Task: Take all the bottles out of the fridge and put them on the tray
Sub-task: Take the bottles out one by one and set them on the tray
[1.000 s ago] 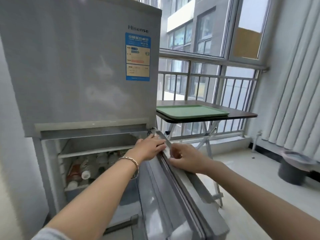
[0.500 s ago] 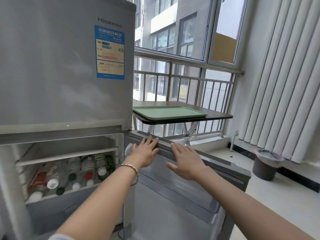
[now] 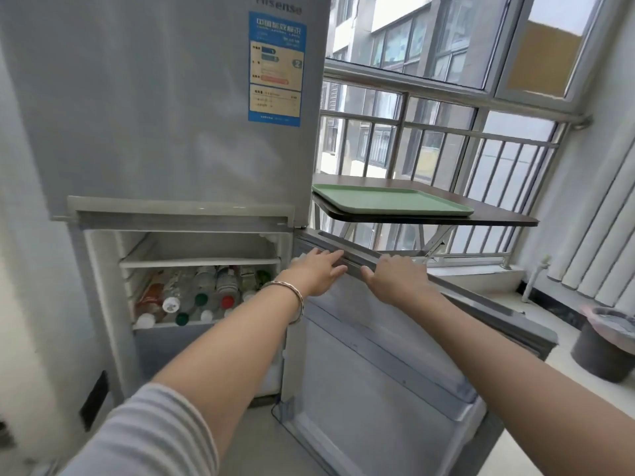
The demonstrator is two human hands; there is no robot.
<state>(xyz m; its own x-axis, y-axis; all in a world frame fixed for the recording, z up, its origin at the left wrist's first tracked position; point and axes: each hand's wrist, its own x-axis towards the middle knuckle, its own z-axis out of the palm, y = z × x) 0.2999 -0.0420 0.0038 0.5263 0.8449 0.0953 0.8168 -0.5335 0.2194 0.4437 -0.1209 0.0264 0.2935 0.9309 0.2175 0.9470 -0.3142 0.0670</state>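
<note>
The fridge point(image 3: 154, 115) is grey and upright, its upper door shut and its lower door point(image 3: 378, 355) swung wide open to the right. The bottles point(image 3: 202, 293) lie on their sides in the fridge's lower compartment, packed side by side, their white, green and red caps facing outward. The tray point(image 3: 391, 201) is pale green and rectangular, lying flat just right of the fridge, level with the seam between its doors.

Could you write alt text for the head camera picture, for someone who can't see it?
A person's left hand and right hand rest flat on the top edge of the open lower door of a silver fridge. Inside, bottles lie on their sides, caps outward. To the right, a green tray sits on a folding table by a window.
</note>
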